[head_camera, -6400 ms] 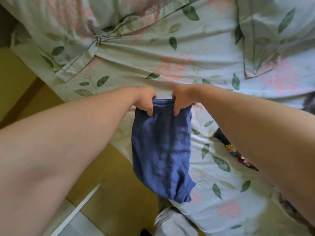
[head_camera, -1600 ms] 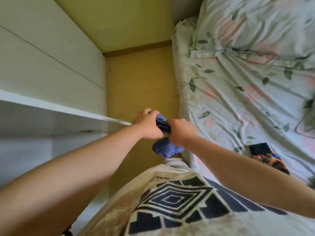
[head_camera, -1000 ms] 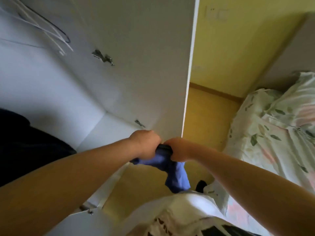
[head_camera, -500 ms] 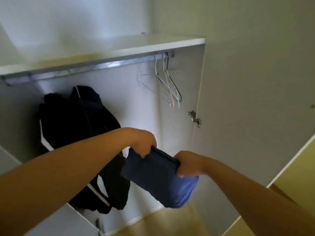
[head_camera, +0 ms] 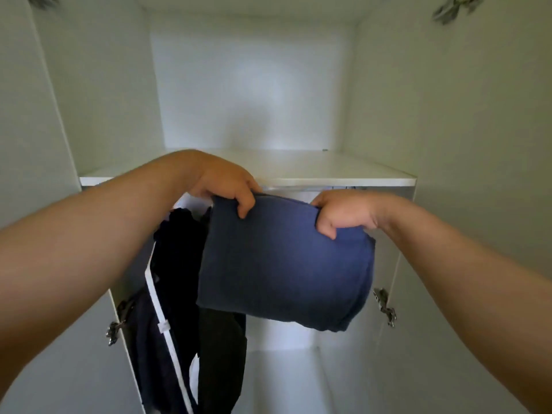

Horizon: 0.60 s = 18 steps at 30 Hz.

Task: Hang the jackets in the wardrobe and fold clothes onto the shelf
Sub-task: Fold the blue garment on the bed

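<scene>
I've got the folded blue garment (head_camera: 283,270) held up by its top edge, left grip (head_camera: 227,186) and right grip (head_camera: 343,213) both curled tight round the cloth. It hangs just below the front edge of the white wardrobe shelf (head_camera: 328,171), in front of a dark jacket (head_camera: 179,264) hanging lower left.

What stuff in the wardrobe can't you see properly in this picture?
Head view only:
- the folded blue garment: folded up and gripped by the left hand and right hand, so its kind cannot be told.
- the dark jacket: top hidden behind the garment and left arm, bottom cut off by the lower edge.
- the metal fittings in the top corners: blurred, cut by the top edge.
- just under the shelf: hidden by hands and garment.
</scene>
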{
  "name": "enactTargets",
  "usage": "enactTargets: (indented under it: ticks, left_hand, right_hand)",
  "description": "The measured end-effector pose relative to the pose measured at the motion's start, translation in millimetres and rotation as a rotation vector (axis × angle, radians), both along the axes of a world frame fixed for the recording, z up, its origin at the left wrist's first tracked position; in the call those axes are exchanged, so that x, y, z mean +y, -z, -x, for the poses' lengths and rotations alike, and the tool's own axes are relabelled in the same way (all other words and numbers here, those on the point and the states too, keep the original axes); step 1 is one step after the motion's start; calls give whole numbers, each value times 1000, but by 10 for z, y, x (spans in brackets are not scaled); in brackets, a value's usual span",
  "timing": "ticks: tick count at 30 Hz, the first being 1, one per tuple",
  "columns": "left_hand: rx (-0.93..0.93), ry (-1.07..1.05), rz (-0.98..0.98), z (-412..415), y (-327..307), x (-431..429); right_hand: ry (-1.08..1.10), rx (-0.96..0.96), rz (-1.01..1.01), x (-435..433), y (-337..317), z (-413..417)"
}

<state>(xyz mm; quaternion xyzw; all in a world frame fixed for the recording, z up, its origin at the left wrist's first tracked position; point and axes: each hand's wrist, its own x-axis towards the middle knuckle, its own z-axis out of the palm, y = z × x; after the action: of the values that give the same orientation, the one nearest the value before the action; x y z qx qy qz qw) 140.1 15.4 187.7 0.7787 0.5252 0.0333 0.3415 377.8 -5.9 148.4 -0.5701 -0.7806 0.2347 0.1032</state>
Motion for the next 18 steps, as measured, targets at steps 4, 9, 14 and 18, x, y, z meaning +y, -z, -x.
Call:
enactTargets:
  ticks: [4,9,14,18]
  left_hand:
    - [-160,-108,44,185,-350,83]
    - [-336,-207,70,423,-673,442]
    - [-273,-215,-253,613,-1190,1014]
    - [-151,-175,-707,727,-1541,1591]
  right_hand:
    - [-36,180,51,96,-435,117]
    - [-24,239,26,454,-927,281]
    - [56,166,-190,1072,-1544,539]
    - [124,-95,-563,1585,-1897,746]
